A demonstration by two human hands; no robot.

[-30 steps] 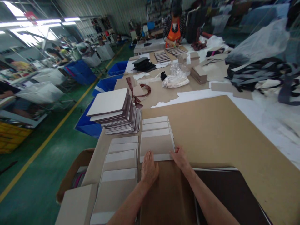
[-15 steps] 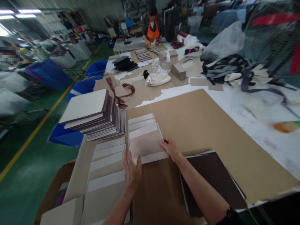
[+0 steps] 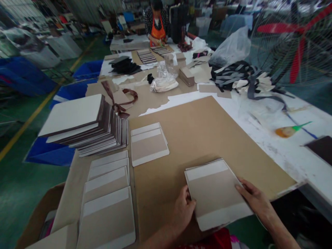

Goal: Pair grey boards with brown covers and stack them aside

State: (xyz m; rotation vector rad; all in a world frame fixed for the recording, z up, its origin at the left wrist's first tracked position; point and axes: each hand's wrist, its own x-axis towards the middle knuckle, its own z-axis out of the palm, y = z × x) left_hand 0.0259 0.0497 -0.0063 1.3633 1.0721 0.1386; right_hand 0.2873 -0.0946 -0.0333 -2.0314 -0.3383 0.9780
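Note:
A beige panel with pale bands along two edges [image 3: 216,193] is tilted at the table's front edge, held at both sides. My left hand [image 3: 183,209] pinches its left edge with curled fingers. On the opposite edge, my right hand [image 3: 255,200] grips with thumb on top and fingers underneath. Another thin edge shows just behind the panel; what lies below it is hidden. Farther back, two similar overlapping panels [image 3: 149,147] lie on the brown board [image 3: 192,135]. A column of overlapping beige panels [image 3: 107,218] lies to the left of my left hand.
A tall stack of panels [image 3: 75,114] stands at the left edge. Blue bins [image 3: 52,152] are on the floor beyond. An orange bottle with a green tip [image 3: 287,131], dark fabric strips [image 3: 233,76] and a caged fan [image 3: 298,38] are at right. A person [image 3: 157,27] works across the table.
Both hands have moved right and nearer, from the middle panels to the front edge, where they hold a beige panel. The dark brown panel there is now out of sight. The view has shifted right.

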